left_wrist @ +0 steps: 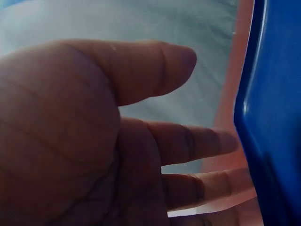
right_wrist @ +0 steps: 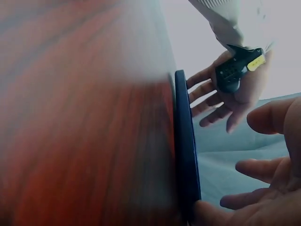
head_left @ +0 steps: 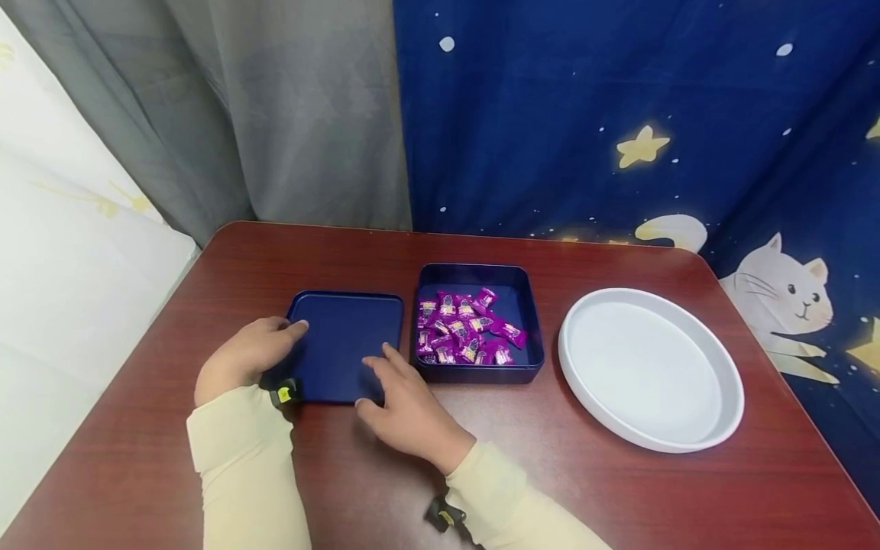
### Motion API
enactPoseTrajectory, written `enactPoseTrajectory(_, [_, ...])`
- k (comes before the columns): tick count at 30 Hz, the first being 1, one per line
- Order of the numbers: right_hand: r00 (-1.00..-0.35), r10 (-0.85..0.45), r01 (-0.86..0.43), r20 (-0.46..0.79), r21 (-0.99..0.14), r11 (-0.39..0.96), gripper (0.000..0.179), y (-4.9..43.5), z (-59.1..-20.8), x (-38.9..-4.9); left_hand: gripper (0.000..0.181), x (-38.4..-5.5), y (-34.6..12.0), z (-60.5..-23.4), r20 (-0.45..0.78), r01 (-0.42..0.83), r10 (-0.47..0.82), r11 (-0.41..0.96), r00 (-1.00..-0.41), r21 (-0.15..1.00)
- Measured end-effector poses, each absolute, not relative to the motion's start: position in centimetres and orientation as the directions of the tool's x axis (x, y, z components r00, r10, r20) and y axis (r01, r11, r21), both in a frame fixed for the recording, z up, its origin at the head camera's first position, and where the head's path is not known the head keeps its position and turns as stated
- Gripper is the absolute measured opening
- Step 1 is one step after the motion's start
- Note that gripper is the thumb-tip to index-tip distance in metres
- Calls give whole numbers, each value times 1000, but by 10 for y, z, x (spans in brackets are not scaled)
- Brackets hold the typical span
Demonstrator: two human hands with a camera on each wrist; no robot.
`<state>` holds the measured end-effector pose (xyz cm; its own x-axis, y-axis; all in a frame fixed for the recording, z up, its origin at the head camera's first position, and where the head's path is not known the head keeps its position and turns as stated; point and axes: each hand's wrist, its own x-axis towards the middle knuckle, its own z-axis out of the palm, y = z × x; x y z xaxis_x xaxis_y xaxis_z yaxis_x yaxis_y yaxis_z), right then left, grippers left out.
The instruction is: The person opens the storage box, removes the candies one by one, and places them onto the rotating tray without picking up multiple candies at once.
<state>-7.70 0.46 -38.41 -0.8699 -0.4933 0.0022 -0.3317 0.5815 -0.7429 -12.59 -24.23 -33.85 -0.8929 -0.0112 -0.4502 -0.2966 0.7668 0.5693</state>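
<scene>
A dark blue square lid (head_left: 340, 344) lies flat on the table, left of a matching blue box (head_left: 509, 374). Purple-wrapped candies (head_left: 461, 328) are heaped inside the box. At the lid's left edge is my left hand (head_left: 257, 347); in the left wrist view its fingers (left_wrist: 188, 141) are straight and spread, reaching to the lid's rim, thumb apart. My right hand (head_left: 412, 412) hovers over the lid's right front corner. The right wrist view shows its fingers (right_wrist: 258, 169) loosely extended, with a fingertip by the lid's edge (right_wrist: 186, 146). Neither hand grips the lid.
A round white tray (head_left: 649, 367) sits on the right of the reddish-brown table (head_left: 516, 489). Behind the table hang a grey curtain (head_left: 323, 114) and a blue curtain (head_left: 522, 114) with stars and a cat. White cloth (head_left: 69, 267) borders the left side.
</scene>
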Motion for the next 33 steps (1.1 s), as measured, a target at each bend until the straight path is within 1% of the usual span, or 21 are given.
enactPoseTrajectory(3, [-860, -510, -347, -2, -730, 589, 51, 7, -384, -80, 73, -127, -238, -338, -416, -247, -25, 837, -909, 489])
enactPoseTrajectory(6, [-835, -549, -391, -10, -692, 607, 50, 13, -376, -81, 71, -131, -229, -335, -374, -217, -35, 861, -927, 459])
enactPoseTrajectory(8, [-805, -593, -441, -12, -657, 612, 51, 19, -368, -83, 69, -134, -220, -332, -330, -194, -28, 854, -944, 482])
enactPoseTrajectory(13, [-702, -712, -593, 7, -560, 579, 47, 46, -347, -92, 54, -149, -186, -334, -154, -58, 43, 803, -987, 593])
enactPoseTrajectory(16, [-666, -746, -632, 7, -535, 560, 43, 67, -336, -97, 46, -158, -162, -342, -74, 8, 74, 758, -995, 652])
enactPoseTrajectory(19, [-679, -734, -629, 22, -533, 566, 42, 88, -326, -101, 44, -165, -134, -351, -33, 49, 97, 732, -995, 680])
enactPoseTrajectory(25, [-756, -648, -576, 91, -562, 593, 41, 125, -313, -108, 51, -167, -91, -365, -39, 58, 112, 746, -993, 663])
enactPoseTrajectory(30, [-804, -590, -508, 71, -598, 620, 41, 142, -310, -114, 50, -161, -82, -366, -37, 51, 98, 758, -994, 650])
enactPoseTrajectory(33, [-819, -571, -483, 58, -609, 630, 41, 148, -310, -116, 50, -159, -83, -363, -47, 66, 126, 760, -991, 646])
